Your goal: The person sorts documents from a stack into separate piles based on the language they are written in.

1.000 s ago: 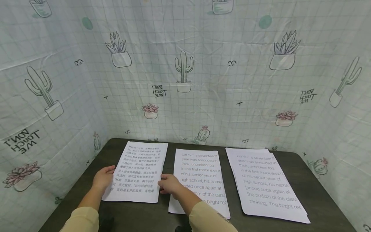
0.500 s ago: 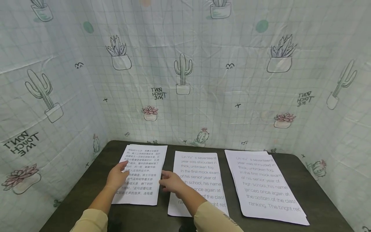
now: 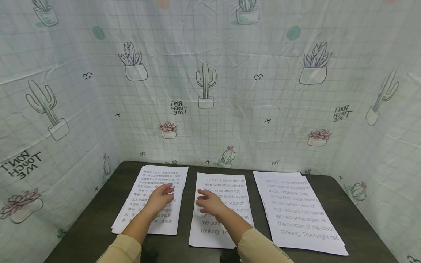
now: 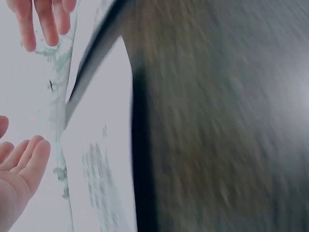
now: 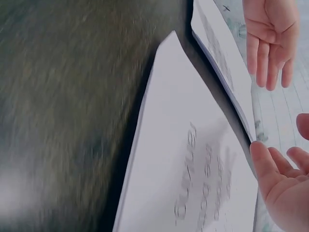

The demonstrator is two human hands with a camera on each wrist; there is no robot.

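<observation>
Over the left paper stack [image 3: 139,202], printed with Chinese text, hovers my left hand [image 3: 160,200], its fingers loosely bent and nothing in its grasp. My right hand [image 3: 212,204] hangs above the middle paper stack [image 3: 204,237], which bears large English print; it too holds nothing. In the head view the two hands face each other across the gap between these stacks. The left wrist view shows left fingers [image 4: 34,162] relaxed and apart from the paper. Right fingers [image 5: 265,162] look equally loose in the right wrist view.
A third paper stack [image 3: 296,212], its sheets slightly uneven, lies at the right with English text. All stacks rest on a dark table [image 3: 88,219]. A cactus-printed curtain [image 3: 210,91] encloses the back and both sides.
My left hand has left the left stack's outer edge and moved right over its text. The right hand has come away from that stack's right edge toward the middle stack.
</observation>
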